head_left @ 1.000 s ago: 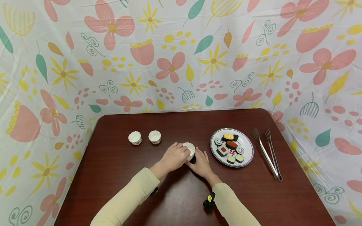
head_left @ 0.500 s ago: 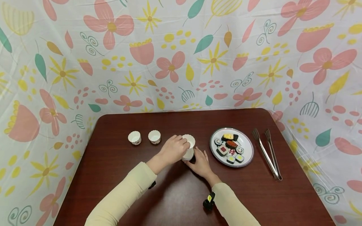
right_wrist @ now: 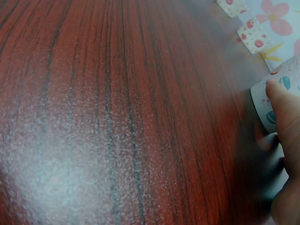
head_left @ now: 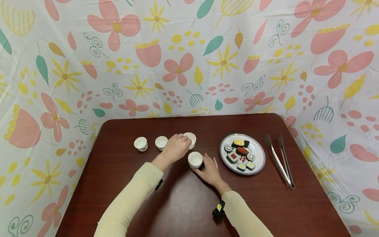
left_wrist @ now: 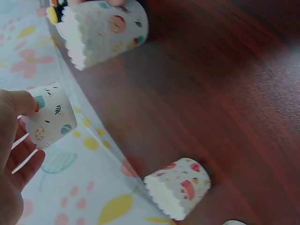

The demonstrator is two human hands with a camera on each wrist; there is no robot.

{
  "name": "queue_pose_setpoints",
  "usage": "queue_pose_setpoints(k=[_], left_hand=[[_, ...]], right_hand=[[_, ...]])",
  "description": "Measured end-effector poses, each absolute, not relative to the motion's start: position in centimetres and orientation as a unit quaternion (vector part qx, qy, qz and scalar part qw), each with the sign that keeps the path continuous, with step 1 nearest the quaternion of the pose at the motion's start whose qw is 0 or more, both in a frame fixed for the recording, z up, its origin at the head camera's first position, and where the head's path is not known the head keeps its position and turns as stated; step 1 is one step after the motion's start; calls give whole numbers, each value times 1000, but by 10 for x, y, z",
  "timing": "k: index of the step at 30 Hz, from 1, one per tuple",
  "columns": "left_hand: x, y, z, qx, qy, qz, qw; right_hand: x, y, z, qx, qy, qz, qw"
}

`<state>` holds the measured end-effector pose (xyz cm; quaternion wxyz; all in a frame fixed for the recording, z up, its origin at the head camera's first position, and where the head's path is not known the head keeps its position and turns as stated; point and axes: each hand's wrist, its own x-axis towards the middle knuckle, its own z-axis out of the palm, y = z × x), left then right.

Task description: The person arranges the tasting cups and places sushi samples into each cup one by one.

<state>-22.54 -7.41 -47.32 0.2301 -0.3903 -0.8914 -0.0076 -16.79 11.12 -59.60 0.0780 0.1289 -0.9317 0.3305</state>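
Observation:
My left hand pinches a white paper baking cup by its side, thumb on the printed wall in the left wrist view. My right hand holds a second baking cup low over the table, its mouth up. In the right wrist view the thumb lies on this cup's printed side. Left of my left hand stand two more scalloped cups, one nearer and one farther left. All of them have small printed pictures and white insides.
To the right of my hands a round white plate bears several sushi pieces. Beyond it lie metal tongs, spread apart. A flowered cloth hangs along the back edge of the dark wooden table.
My left hand has pulled one cup up and out of the cup in my right hand and carried it back and left. The right hand stays in place with its cup.

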Motion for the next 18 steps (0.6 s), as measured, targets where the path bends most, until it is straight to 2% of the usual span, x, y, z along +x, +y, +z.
queue_pose_setpoints(k=[8, 18], left_hand=[[-239, -77, -489, -375, -899, -6, 227], [-249, -80, -501, -333, -925, 10, 182]], right_hand=[[-168, 112, -596, 130, -932, 330, 78], [-168, 111, -596, 130, -932, 330, 81]])
